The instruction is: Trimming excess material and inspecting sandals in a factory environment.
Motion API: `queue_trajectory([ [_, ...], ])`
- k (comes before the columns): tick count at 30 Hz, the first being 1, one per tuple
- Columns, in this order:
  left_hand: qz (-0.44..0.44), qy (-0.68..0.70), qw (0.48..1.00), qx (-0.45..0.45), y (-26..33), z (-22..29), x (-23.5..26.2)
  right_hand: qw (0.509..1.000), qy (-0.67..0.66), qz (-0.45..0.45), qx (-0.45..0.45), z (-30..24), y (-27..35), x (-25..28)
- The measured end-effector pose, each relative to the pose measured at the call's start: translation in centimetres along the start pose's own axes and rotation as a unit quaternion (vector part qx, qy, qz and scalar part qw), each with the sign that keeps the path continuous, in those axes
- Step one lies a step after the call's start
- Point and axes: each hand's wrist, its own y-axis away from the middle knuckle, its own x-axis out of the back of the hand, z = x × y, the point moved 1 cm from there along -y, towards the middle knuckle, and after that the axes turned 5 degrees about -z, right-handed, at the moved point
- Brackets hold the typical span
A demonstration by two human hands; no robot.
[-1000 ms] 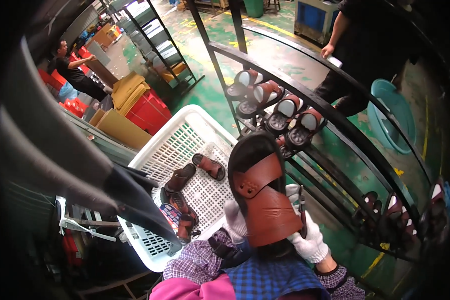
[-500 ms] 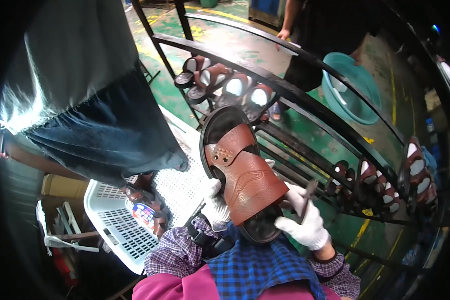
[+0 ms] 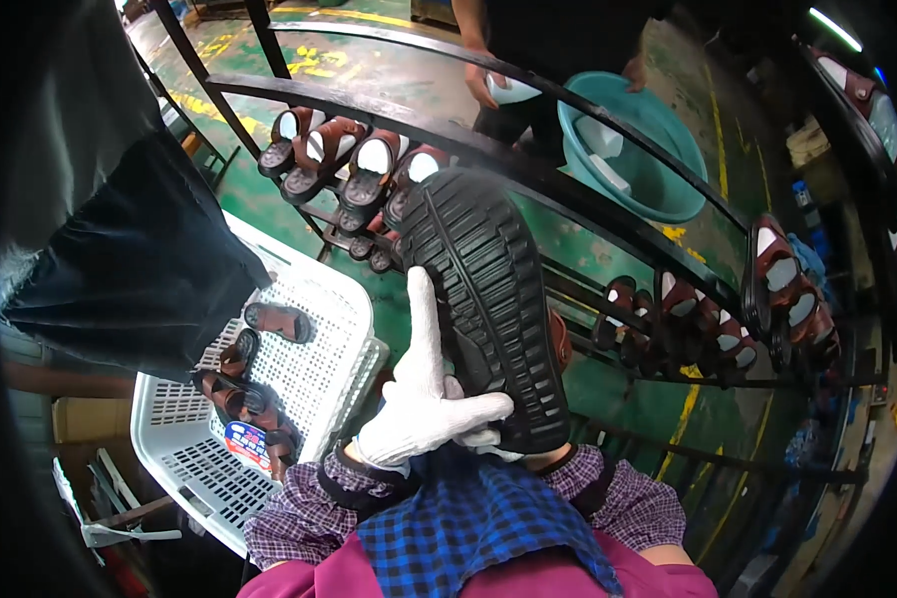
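A brown sandal (image 3: pixel 478 289) is held up in front of me with its black ridged sole facing me. Only a sliver of its brown strap (image 3: pixel 560 339) shows past the right edge. My left hand (image 3: pixel 424 399), in a white knitted glove, grips the sandal by its left edge. Its index finger runs straight up along the edge, and its thumb lies across the lower sole. My right wrist (image 3: pixel 550 458) comes up behind the heel end. The sandal hides most of my right hand, so its fingers do not show.
At left, a white perforated basket (image 3: pixel 354 309) holds several brown sandals and a printed card. A black metal rack (image 3: pixel 369 105) carries more sandals ahead and at right. Beyond it a person's hand (image 3: pixel 480 85) holds something white near a teal basin (image 3: pixel 683 199). Dark cloth (image 3: pixel 149 249) hangs at left.
The sandal has been turned over, from strap side to sole side. My left hand has come onto the sole, while my right has gone behind it. The view has shifted to the right.
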Motion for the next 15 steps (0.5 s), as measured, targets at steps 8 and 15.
queue_trajectory([
  [8,-0.009,0.017,1.0,-0.005,0.4,-1.6,0.2,0.985,-0.08,-0.073,-0.136,-0.7,-0.7,2.1],
  [15,0.081,0.539,0.832,0.105,2.5,-4.4,0.9,0.635,0.727,0.209,0.159,-2.5,2.4,2.8],
])
